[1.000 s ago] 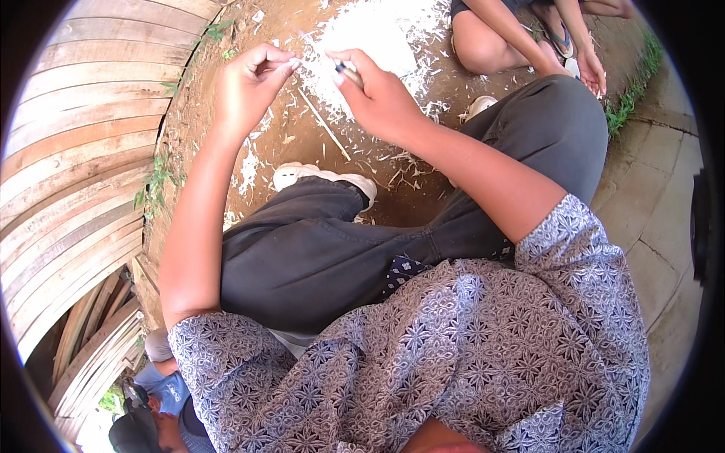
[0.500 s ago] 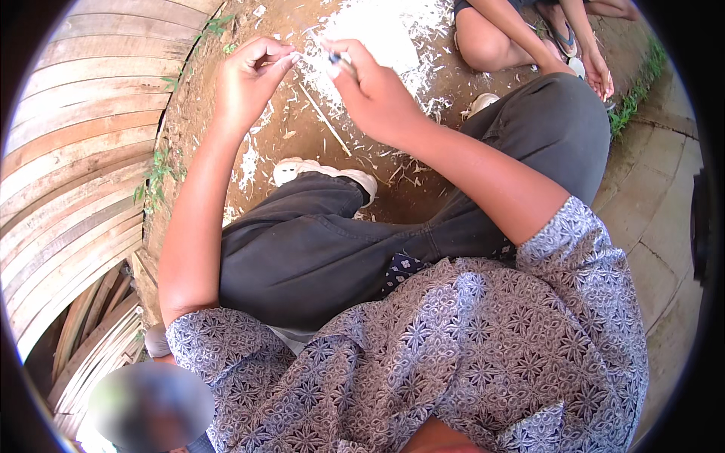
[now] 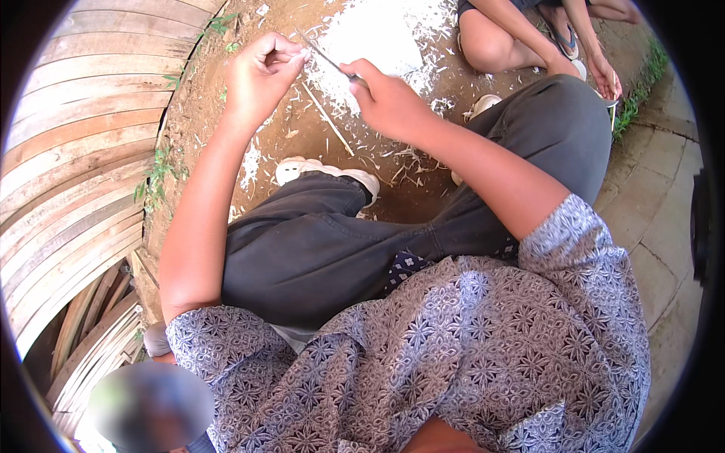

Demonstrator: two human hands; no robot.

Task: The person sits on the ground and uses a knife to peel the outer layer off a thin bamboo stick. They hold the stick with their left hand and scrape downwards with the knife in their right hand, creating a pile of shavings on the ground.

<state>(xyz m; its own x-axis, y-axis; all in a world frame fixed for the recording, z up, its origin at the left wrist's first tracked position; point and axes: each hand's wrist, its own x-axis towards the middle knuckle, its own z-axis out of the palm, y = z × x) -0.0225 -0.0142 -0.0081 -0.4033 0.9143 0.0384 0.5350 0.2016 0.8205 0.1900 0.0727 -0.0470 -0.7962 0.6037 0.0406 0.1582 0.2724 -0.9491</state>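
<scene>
- Left of the gap between the two sets of fingertips, we see the left hand a touch further right than half a second ago, thumb and fingertips pinched together with hardly any opening, on what looks like a small pale piece, too small to make out.
- Between the hands, we now see a slim dark blade drawn out as a clear line, its tip just beyond the left fingertips; earlier it was hard to pick out. We cannot tell whether blade and piece touch.
- Right of that, the right hand has moved away from the left fingertips, widening the gap; its fingers are closed round the blade's grip, mostly hidden in the fist.
- Well left of the left fingers, we have the plank wall as an edge.
- Below the gap, between the forearms, we find open ground with a pale stick; beyond the fingertips lie white shavings.
- Right of the right fingers, our raised knee and another person's hand bound the room.
</scene>
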